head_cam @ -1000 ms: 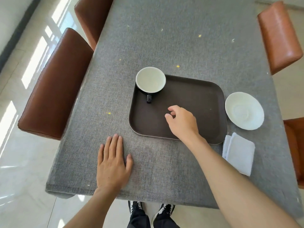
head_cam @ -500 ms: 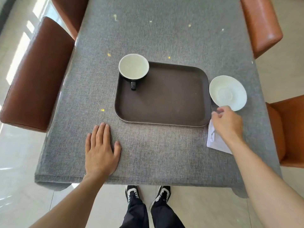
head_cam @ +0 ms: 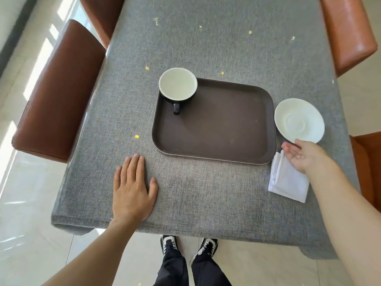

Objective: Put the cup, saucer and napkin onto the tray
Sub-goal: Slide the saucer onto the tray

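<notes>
left hand (head_cam: 132, 188) flat, fingers spread | right hand (head_cam: 305, 155) fingers loose at saucer (head_cam: 299, 120)

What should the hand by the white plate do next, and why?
Probably close the right hand on the near rim of the saucer and lift it toward the tray. The cup is already on the tray; the saucer and napkin lie beside it, and the open fingers are at the saucer's edge.

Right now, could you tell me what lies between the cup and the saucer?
In the head view, only bare tray floor lies between the cup in its far left corner and the saucer on the cloth beside its right rim.
</notes>
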